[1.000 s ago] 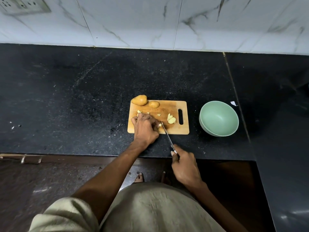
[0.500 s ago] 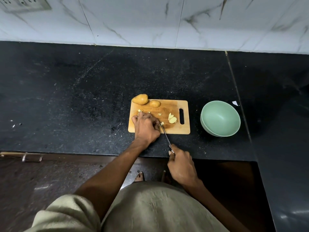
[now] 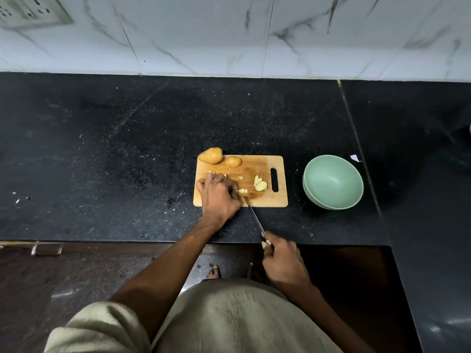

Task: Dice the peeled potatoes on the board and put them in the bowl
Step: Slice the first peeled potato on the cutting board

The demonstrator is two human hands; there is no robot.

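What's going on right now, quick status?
Left hand holds potato on board; right hand grips knife, cutting. Two whole potatoes wait. Bowl empty. Nothing in the way.

My left hand (image 3: 218, 193) curls over potato on the rectangular wooden board (image 3: 260, 200); my right hand (image 3: 283, 261) grips the slim steel knife (image 3: 253, 215). Pale green bowl (image 3: 332, 182) sits right on the black bench (image 3: 102, 149).
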